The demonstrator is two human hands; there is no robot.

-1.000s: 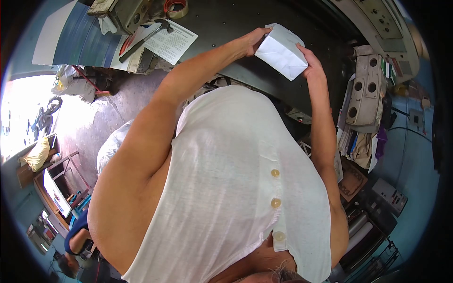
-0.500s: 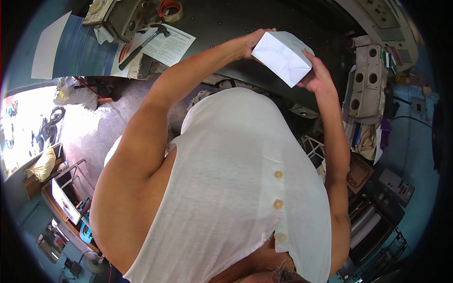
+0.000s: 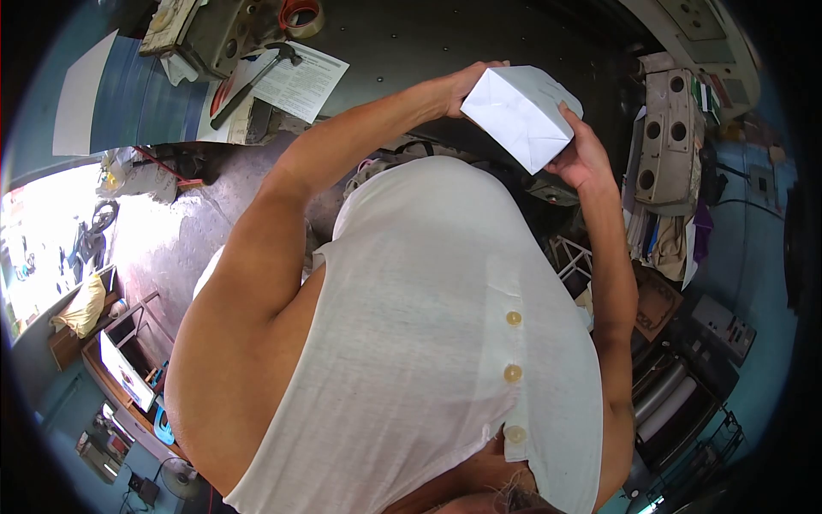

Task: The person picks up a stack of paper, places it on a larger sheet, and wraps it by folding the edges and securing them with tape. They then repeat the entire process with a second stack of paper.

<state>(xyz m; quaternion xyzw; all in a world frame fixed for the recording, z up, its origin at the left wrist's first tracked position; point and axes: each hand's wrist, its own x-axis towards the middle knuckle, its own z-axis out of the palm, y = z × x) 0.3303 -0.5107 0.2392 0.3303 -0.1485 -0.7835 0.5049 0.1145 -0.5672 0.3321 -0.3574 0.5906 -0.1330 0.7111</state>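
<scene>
A white paper-wrapped package [image 3: 521, 120] with folded end flaps is held tilted between my two hands over the dark worktop [image 3: 428, 38]. My left hand [image 3: 467, 89] is closed on its left side, with the fingers mostly hidden behind it. On the other side, my right hand [image 3: 584, 154] grips the right edge, and one finger lies along the upper corner. What the package contains is hidden by the paper.
To the left on the worktop lie a claw hammer [image 3: 257, 84], a printed sheet [image 3: 301, 81] and a roll of tape [image 3: 301, 17]. A metal machine part with round holes [image 3: 666, 141] stands at the right. A blue-striped sheet [image 3: 145, 94] sits far left.
Both hands and the package have shifted slightly down and to the right in view. The surroundings have shifted a little too. The grip looks the same.
</scene>
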